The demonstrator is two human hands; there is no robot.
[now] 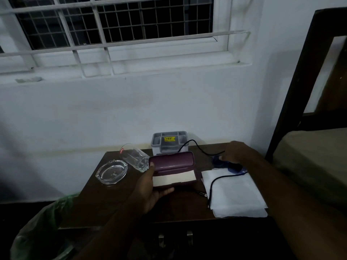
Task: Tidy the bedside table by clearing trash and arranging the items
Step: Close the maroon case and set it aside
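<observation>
My left hand grips an open maroon case with a pale lining, held just above the dark wooden bedside table. My right hand reaches to the table's back right, its fingers closed around a blue item that is blurred and partly hidden. A black cable runs from the grey organiser box past that hand and across white folded tissue. On its side behind the case lies a clear drinking glass. A glass ashtray sits at the left.
A green plastic trash bag stands open by the table's left front corner. The bed and its dark frame border the table on the right. A white wall with a barred window lies behind.
</observation>
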